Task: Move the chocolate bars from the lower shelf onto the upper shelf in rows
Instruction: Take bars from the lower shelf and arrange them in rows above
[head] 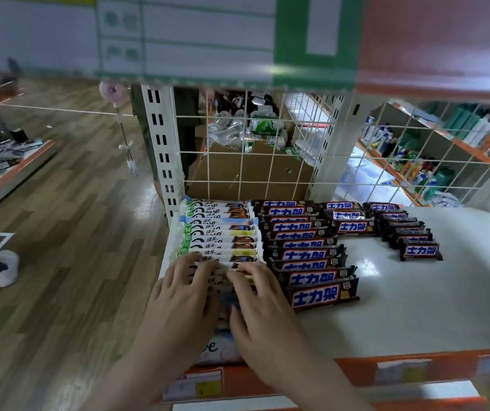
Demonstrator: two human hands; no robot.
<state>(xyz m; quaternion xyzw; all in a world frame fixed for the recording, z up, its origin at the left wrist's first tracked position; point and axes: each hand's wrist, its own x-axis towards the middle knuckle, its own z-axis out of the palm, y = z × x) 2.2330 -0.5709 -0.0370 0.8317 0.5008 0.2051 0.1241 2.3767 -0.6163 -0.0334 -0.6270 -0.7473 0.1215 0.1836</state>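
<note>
A row of white-wrapped chocolate bars is laid overlapping along the left edge of the white shelf. Its near end is pressed by the left hand and right hand, fingers straight and spread, nothing gripped. Just beside it, rows of dark-wrapped bars are ranged. Bare shelf surface is left at right, bounded behind by a wire grid.

Near white bars hidden under hands, price label blurred, forearms cut off
</note>
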